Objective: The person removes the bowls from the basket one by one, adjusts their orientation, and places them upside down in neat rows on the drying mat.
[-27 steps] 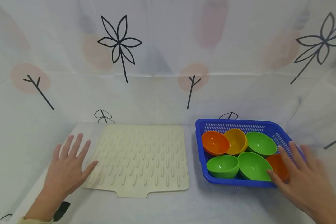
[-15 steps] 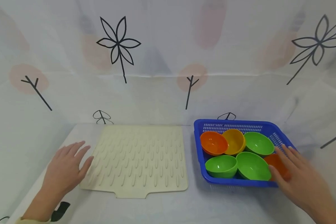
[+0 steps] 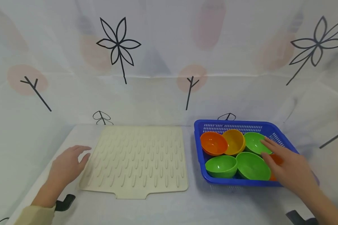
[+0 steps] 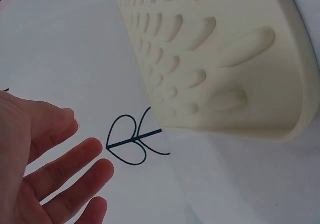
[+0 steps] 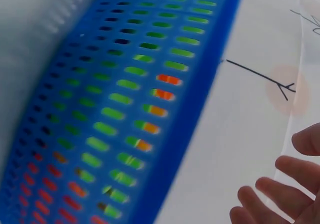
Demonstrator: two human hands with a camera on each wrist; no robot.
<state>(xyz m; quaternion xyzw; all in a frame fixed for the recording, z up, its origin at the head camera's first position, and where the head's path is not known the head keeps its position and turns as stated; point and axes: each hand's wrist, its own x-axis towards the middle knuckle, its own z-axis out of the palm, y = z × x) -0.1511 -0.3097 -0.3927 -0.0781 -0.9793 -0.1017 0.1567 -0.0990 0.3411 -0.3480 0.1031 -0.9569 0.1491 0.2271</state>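
Observation:
My right hand hovers over the right side of a blue plastic basket, fingers loosely extended toward a green bowl at the back. Below it, an orange bowl is partly hidden. Also in the basket lie another orange bowl, a yellow bowl and two more green bowls. My left hand, fingers relaxed and bent, is held beside the left edge of a cream ridged draining mat. Neither hand holds anything; in the left wrist view the left hand is apart from the mat.
White cloth with line-drawn flowers covers the table and the wall behind. The mat lies flat to the left of the basket, a narrow gap between them. Dark straps show at both wrists.
My right hand has moved left and inward, from the basket's right rim to above the bowls. The left hand's fingers have bent from spread to relaxed. Mat, basket and bowls stay put.

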